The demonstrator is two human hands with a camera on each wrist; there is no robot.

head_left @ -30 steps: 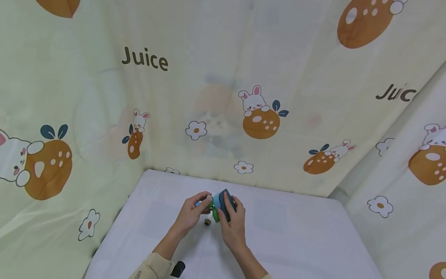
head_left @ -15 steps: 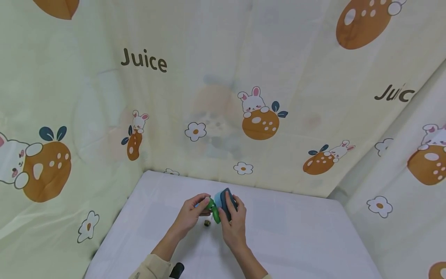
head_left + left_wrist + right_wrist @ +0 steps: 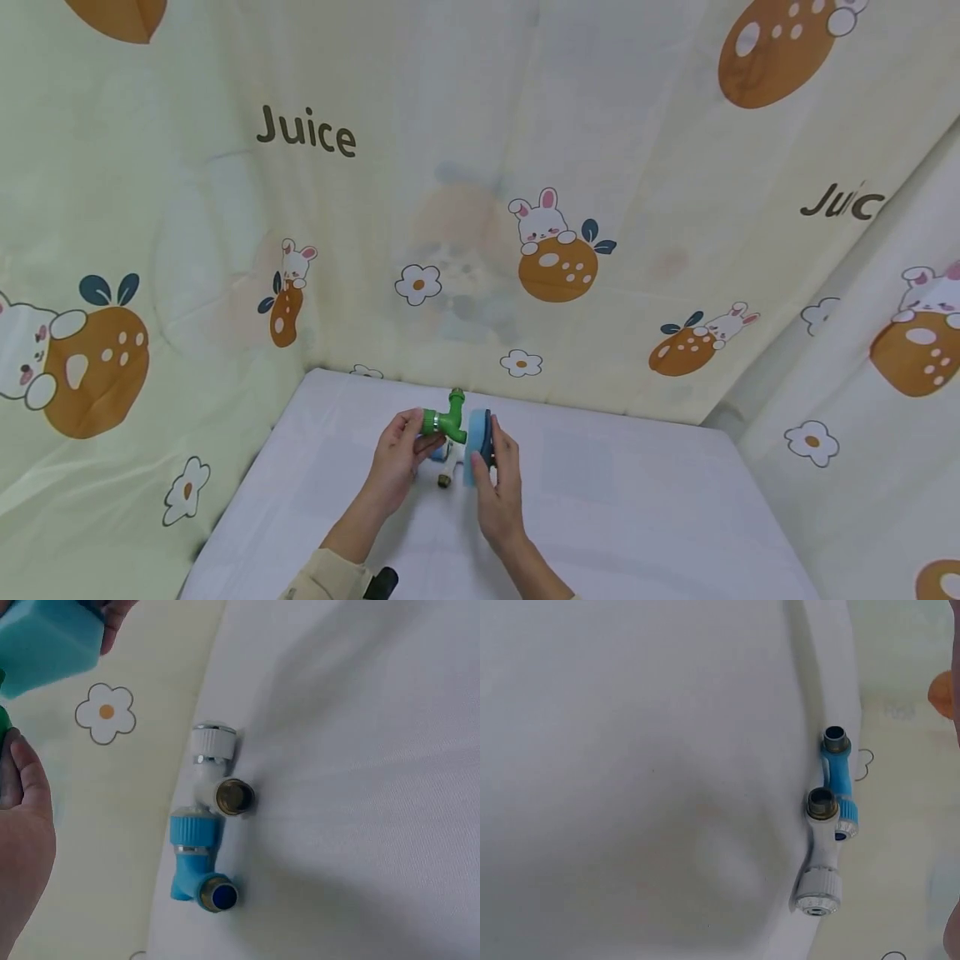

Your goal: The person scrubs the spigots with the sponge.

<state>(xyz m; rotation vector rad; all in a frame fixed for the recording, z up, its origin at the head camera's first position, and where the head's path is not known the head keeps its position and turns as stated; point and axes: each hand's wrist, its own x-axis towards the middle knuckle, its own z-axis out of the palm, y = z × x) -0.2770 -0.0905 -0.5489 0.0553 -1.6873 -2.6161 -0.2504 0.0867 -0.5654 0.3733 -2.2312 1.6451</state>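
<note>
On my head view, the left hand (image 3: 396, 458) pinches a green tap (image 3: 452, 417) and the right hand (image 3: 501, 492) grips a blue sponge (image 3: 477, 433) just right of it, above the tabletop (image 3: 637, 508). The left hand partly hides a blue tap (image 3: 193, 832); my left wrist view shows it well, beside a white tap (image 3: 213, 742).
</note>
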